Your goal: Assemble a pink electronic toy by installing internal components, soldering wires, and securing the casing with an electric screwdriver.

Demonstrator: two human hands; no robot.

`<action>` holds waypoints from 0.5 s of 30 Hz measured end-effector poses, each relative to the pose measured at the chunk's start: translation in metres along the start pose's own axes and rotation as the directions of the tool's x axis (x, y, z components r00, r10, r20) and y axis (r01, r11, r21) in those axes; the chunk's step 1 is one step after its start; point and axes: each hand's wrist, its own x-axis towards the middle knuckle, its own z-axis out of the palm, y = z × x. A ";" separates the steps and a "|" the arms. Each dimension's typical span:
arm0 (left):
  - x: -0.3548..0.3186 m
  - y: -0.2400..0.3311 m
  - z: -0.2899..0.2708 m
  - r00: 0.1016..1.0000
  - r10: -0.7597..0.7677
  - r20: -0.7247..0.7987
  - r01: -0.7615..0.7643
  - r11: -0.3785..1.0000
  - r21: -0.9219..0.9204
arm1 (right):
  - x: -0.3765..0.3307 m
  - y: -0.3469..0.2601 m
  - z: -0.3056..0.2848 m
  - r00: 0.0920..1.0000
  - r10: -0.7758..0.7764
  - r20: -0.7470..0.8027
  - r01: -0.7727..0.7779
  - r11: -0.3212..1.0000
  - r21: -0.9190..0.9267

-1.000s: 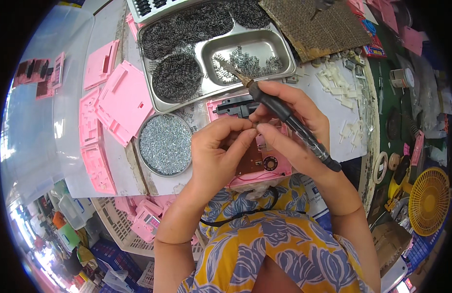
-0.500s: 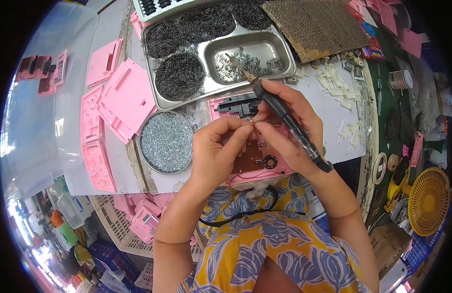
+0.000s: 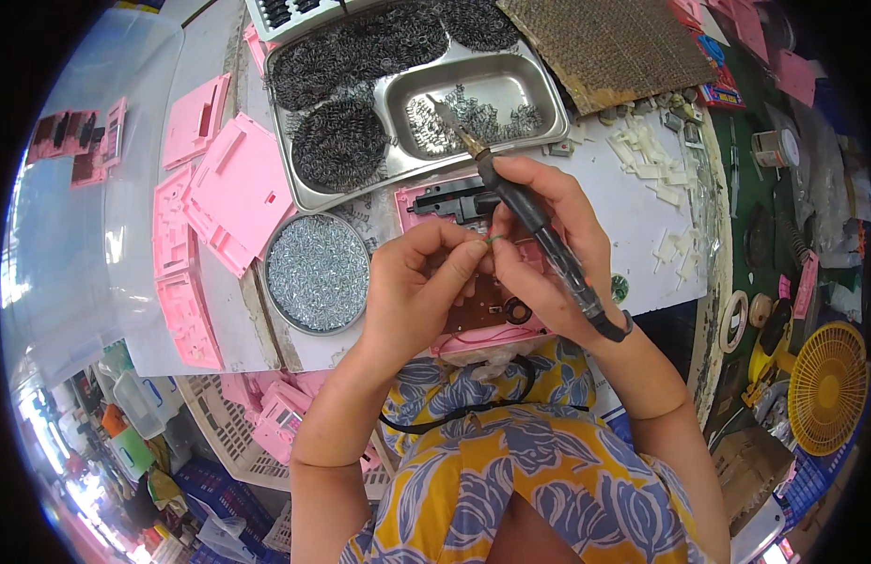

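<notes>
At the centre of the frame the left hand [image 3: 412,301] and right hand [image 3: 548,249] meet above an open pink plastic casing with a brown circuit board [image 3: 482,315] lying on the white desk [image 3: 661,202]. Both grips are pressed together, thumb and forefinger of each pinching a tiny greenish part [image 3: 492,241] between them; what it is cannot be told. The right hand also clamps a black soldering iron [image 3: 539,235], tip pointing to the upper left over a steel compartment tray of springs [image 3: 412,94]. A round tin of small silvery screws [image 3: 318,273] sits just left of the left hand, beside stacked pink plastic covers [image 3: 233,188].
</notes>
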 end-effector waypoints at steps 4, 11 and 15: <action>-0.002 0.002 0.003 0.997 0.023 -0.072 -0.020 0.999 0.038 | -0.009 0.001 0.003 0.998 -0.013 -0.065 0.007 0.995 -0.103; -0.003 0.001 0.002 0.998 0.049 -0.036 -0.047 0.997 0.060 | -0.005 0.002 -0.004 0.999 -0.010 -0.045 0.015 0.993 0.120; -0.004 0.002 0.005 0.998 0.044 -0.047 -0.046 0.999 -0.025 | -0.006 0.001 -0.001 0.999 0.001 -0.052 0.002 0.998 0.061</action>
